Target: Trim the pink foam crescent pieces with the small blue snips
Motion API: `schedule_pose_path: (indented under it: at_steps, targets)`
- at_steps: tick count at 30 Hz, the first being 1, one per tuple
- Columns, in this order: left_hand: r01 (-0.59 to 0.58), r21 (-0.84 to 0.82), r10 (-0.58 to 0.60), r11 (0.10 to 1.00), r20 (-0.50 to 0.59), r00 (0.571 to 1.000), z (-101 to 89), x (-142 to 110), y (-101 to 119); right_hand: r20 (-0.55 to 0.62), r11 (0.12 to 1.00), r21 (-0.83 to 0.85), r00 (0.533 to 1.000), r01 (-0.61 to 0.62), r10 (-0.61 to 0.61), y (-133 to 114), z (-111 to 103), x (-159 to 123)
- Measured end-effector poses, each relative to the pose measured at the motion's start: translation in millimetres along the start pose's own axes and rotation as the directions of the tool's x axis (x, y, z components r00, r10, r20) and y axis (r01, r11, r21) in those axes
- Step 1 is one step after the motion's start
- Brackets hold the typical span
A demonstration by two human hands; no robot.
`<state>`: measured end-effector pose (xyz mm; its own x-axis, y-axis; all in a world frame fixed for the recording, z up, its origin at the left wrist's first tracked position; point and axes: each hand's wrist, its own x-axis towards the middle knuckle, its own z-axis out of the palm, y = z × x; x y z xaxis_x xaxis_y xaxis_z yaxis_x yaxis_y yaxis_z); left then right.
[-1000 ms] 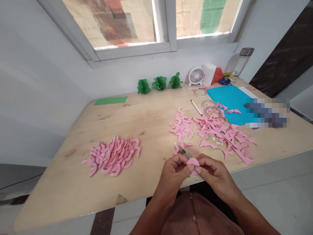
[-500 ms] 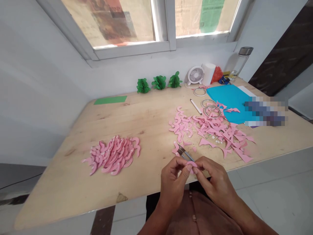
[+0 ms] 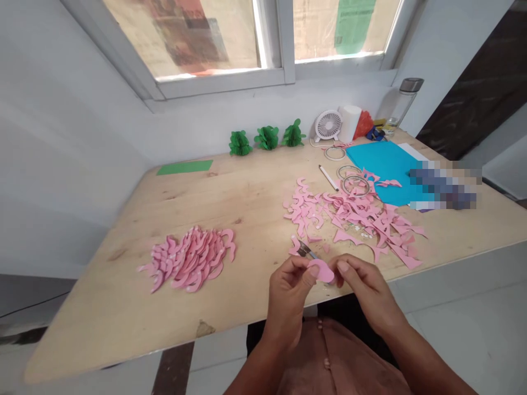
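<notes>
The left hand (image 3: 288, 293) has a pink piece (image 3: 321, 271) of flat, smooth paper, rounded at its ends, pinched between thumb and fingertips, grip closed on its left side. The piece tilts in front of the person, close to the near edge of the bench (image 3: 123, 307). The right hand (image 3: 366, 282) is just beside its other end, thumb and fingers bent close together; I can't tell whether that grip has hold of anything or touches the piece.

Just beyond the hands lies a dark-ended metal tool (image 3: 306, 250), partly hidden by them. Over to the left, curved pink strips sit in an overlapping heap (image 3: 197, 258); a broad stretch of pale, knotted wood runs between it and the hands. Ahead and to the right, jagged scraps (image 3: 382, 222) with thin points spread toward a flat blue sheet (image 3: 376, 164), crossing its corner. Rings (image 3: 356, 185) rest among them, near a slim white pen (image 3: 328, 178). The bench's front edge passes close under both hands, with pale floor tiles beyond.
</notes>
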<state>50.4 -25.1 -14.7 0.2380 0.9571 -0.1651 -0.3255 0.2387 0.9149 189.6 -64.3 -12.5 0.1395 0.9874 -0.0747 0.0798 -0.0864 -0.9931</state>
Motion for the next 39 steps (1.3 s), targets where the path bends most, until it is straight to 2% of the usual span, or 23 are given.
schedule_pose_path:
  at_steps: [2, 5, 10, 18, 21, 25, 28, 33, 39]
  targets:
    - [0.029, -0.058, -0.024, 0.998, 0.077, 0.997, 1.9, 0.2, -1.8, 0.096, 0.981, 0.172, 0.993, -0.085, 0.069, 0.4, 5.3, 4.7]
    - [0.057, -0.146, -0.034, 0.988, 0.156, 0.987, 2.5, 0.2, -3.9, 0.179, 0.907, 0.369, 0.973, -0.203, 0.145, 3.1, 13.6, 7.9]
    - [0.032, -0.104, -0.013, 0.994, 0.176, 0.984, 0.0, 0.6, -7.3, 0.168, 0.826, 0.487, 0.958, -0.285, 0.232, 3.9, 18.4, 6.4]
    - [-0.048, 0.112, 0.030, 0.992, 0.162, 0.986, -6.0, 2.6, -6.3, 0.098, 0.897, 0.393, 0.979, -0.201, 0.177, 7.5, 16.8, 6.8]
    - [-0.048, 0.103, 0.029, 0.994, 0.179, 0.983, -4.5, 2.0, -2.9, 0.089, 0.921, 0.356, 0.987, -0.159, 0.136, 8.7, 15.6, 7.5]
    - [-0.037, 0.067, 0.028, 0.997, 0.130, 0.991, 0.0, 1.3, 2.0, 0.082, 0.960, 0.261, 0.993, -0.099, 0.080, 5.7, 13.0, 7.0]
    - [-0.016, 0.061, 0.010, 0.998, 0.096, 0.995, 2.3, 0.7, 4.0, 0.063, 0.975, 0.194, 0.993, -0.105, 0.095, 2.1, 12.5, 6.3]
    - [0.045, 0.006, -0.046, 0.999, 0.099, 0.994, 4.2, -0.2, 5.7, 0.031, 0.973, 0.175, 0.989, -0.150, 0.147, 1.4, 13.9, 5.3]
    - [0.027, 0.067, -0.033, 0.997, 0.087, 0.996, 2.1, 0.1, 6.0, 0.013, 0.974, 0.149, 0.985, -0.171, 0.171, 4.1, 13.8, 4.2]
